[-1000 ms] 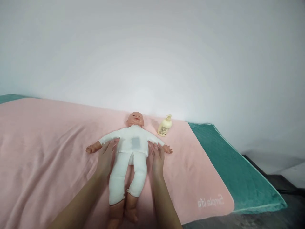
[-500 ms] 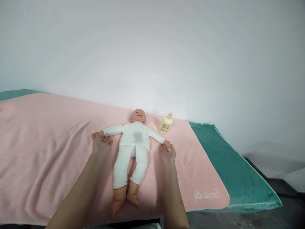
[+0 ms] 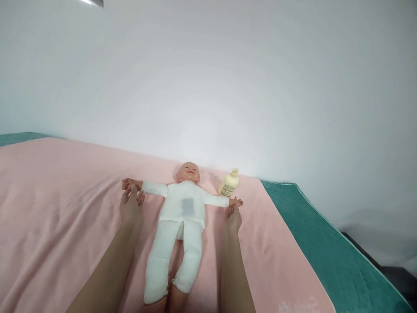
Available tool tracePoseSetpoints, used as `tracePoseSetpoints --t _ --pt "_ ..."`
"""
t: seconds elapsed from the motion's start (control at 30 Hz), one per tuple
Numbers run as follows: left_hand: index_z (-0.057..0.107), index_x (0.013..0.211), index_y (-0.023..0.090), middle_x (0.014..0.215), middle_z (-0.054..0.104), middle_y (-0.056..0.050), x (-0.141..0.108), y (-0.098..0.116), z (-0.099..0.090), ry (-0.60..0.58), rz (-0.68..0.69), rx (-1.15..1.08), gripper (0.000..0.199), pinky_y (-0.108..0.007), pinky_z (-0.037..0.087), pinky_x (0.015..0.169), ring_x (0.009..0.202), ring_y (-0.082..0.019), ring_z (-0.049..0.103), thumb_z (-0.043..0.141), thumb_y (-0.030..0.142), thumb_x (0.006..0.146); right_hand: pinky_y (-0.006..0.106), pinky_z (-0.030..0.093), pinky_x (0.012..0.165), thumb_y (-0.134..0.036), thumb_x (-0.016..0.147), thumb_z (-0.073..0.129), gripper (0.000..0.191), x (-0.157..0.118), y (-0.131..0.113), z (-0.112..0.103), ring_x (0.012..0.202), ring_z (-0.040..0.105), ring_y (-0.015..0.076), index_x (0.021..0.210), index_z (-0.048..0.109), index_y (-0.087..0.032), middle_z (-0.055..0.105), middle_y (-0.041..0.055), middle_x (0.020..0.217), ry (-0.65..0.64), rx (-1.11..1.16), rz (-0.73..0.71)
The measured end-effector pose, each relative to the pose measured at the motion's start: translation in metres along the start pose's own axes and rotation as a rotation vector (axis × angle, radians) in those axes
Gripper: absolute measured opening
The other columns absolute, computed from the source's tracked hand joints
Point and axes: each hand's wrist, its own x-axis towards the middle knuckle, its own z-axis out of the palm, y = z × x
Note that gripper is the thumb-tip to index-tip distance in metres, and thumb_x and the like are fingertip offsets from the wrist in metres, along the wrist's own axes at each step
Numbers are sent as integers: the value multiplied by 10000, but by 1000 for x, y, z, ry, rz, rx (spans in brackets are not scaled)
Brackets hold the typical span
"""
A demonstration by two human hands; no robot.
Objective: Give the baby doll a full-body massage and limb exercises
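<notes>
A baby doll (image 3: 180,206) in a white cloth body lies on its back, arms spread and legs toward me. Its head points at the wall, and its feet are cut off by the bottom of the view. My left hand (image 3: 130,206) is closed on the doll's hand at the left, thumb on top and fingers curled below. At the right, my right hand (image 3: 233,221) pinches the doll's other hand, its fingers partly hidden. Just beyond that doll arm stands a cream pump bottle (image 3: 228,184) with printed text.
A pink blanket (image 3: 74,195) with some folds lies under the doll, over a green cover (image 3: 312,226) that shows at both sides. A pale wall (image 3: 208,87) rises directly behind. Something dark (image 3: 387,269) sits beyond the cover at the lower right.
My view has tilted up, so doll and bottle sit lower in the picture. The doll's arms are spread out straighter, and my fingers have closed more around its hands.
</notes>
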Motion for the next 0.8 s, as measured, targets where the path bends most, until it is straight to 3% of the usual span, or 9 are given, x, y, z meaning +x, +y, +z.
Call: tracePoseSetpoints --t 0.1,0.2,0.33,0.43,0.53,0.6,0.8 --pt "662 1047 238 1173 635 -23 -14 6 7 -72 135 107 325 -330 431 1020 1147 -181 568 676 442 794 318 502 950 -420 808 595 485 -21 -4 6 1192 559 202 1217 580 -159 557 90 1336 -20 -6 -126" --pt "683 1043 221 1138 670 -44 -31 9 13 -315 246 358 326 -398 445 1005 1122 -237 587 703 401 772 374 443 1021 -395 804 644 510 -48 -9 15 1235 523 225 1252 547 -170 519 113 1378 -79 -56 -285" --pt "711 1018 254 1138 673 -42 -41 6 15 -687 493 663 283 -404 453 987 1108 -243 584 714 362 756 436 449 1004 -319 840 639 412 -76 -6 22 1152 575 229 1219 555 -179 600 121 1260 -313 -218 -540" --pt "722 1011 257 1114 687 -48 -40 1 16 -825 741 798 228 -417 448 969 1082 -239 586 664 319 800 410 478 969 -254 864 609 301 -82 0 21 1098 591 214 1161 616 -206 641 93 1164 -548 -398 -775" --pt "732 982 262 1082 702 -45 -39 -4 17 -895 885 845 192 -430 441 948 1063 -244 595 652 278 807 406 474 976 -199 877 568 336 -78 3 18 1103 586 205 1205 618 -252 644 77 1168 -718 -502 -992" --pt "737 971 286 1070 707 -38 -38 -6 18 -900 899 853 194 -435 432 951 1064 -249 598 674 268 788 420 446 1009 -174 880 546 364 -75 1 17 1102 590 200 1223 612 -277 656 59 1160 -780 -549 -1074" --pt "753 937 311 1053 717 -33 -39 -9 18 -882 810 885 218 -460 395 1005 1082 -269 589 699 236 740 453 396 1055 -155 884 506 370 -75 -5 17 1085 607 186 1212 616 -285 674 39 1132 -886 -678 -1108"
